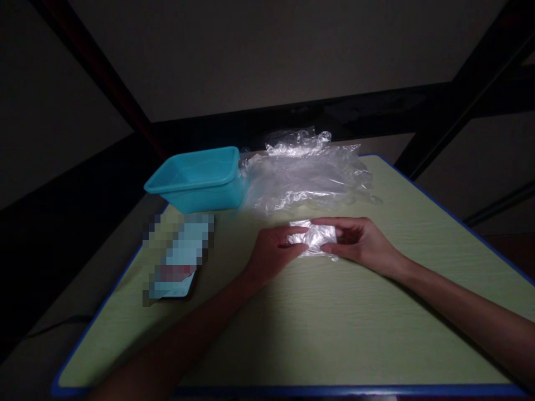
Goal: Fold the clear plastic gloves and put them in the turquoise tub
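A small, shiny packet of clear plastic, which looks like a folded disposable glove (314, 238), lies low over the middle of the table. My left hand (278, 248) pinches its left side between thumb and fingers. On the right side, my right hand (355, 239) grips it the same way, thumb at the near edge and fingers along the far edge. Just beyond both hands spreads a loose heap of clear disposable plastic gloves (309, 175), with finger-like lobes at its edges.
Left of the heap stands a turquoise plastic basket (192, 195). A phone-like flat object (179, 262), blurred by pixelation, rests at the left. Everything sits on a pale green table (334, 328) with a blue rim. Behind it are a wall and dark slanted bars (451, 106).
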The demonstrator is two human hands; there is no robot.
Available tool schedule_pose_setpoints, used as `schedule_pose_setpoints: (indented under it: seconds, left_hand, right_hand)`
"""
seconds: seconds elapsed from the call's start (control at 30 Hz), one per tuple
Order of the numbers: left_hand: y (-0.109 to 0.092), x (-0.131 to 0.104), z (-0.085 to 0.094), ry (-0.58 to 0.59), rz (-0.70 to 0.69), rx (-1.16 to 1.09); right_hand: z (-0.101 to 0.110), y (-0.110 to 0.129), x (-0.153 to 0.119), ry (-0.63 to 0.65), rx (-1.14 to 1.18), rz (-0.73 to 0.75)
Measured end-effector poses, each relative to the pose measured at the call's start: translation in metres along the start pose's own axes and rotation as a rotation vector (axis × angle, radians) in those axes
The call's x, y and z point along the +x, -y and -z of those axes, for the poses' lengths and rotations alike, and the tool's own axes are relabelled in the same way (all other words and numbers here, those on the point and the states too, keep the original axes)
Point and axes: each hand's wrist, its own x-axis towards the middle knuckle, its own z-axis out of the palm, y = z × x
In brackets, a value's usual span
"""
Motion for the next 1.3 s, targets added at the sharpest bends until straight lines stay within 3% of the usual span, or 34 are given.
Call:
schedule_pose_setpoints:
  seconds: [0.4, 0.8, 1.3]
  left_hand:
    - [-0.002, -0.001, 0.001, 0.035, 0.085, -0.085]
    - [-0.005, -0.003, 0.001, 0.018, 0.074, -0.052]
    - [-0.010, -0.007, -0.002, -0.004, 0.085, -0.117]
  right_hand:
    - [0.005, -0.002, -0.002, 0.004, -0.085, 0.015]
    - [0.000, 0.009, -0.006, -0.017, -0.153, 0.060]
    - [0.002, 0.004, -0.005, -0.021, -0.112, 0.099]
